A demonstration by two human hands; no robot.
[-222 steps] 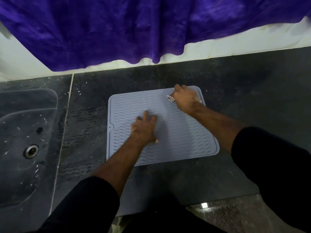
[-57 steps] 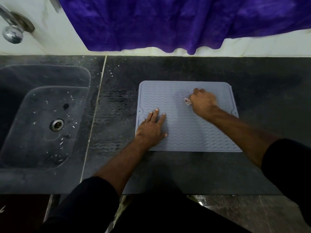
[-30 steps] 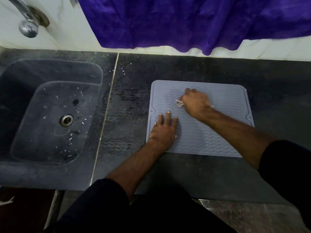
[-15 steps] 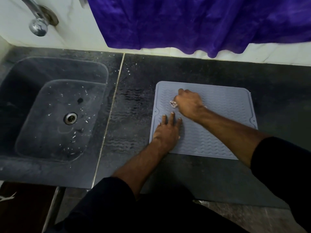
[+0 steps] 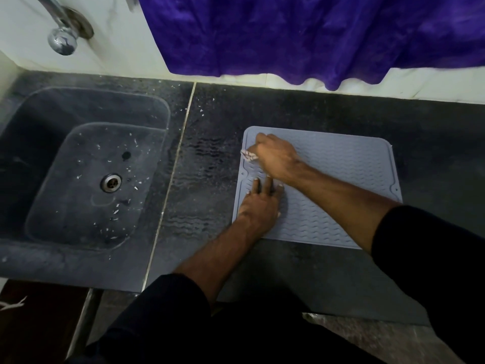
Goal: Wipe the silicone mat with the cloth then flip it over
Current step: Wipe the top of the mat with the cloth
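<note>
A grey silicone mat (image 5: 341, 185) with a wavy ribbed pattern lies flat on the dark stone counter (image 5: 301, 111). My right hand (image 5: 275, 157) is curled around a small crumpled cloth (image 5: 248, 155), which pokes out at the mat's far left edge; most of the cloth is hidden under the hand. My left hand (image 5: 261, 203) lies flat with straight fingers on the mat's near left part, just below the right hand.
A dark sink (image 5: 86, 174) with a metal drain (image 5: 111, 182) and scattered white flecks sits to the left. A chrome tap (image 5: 63, 35) juts from the white wall above it. A purple curtain (image 5: 301, 32) hangs over the counter's back edge.
My right hand has swept the cloth leftward across the mat to its far left edge. My left hand stays pressed on the near left part. The view has shifted left.
</note>
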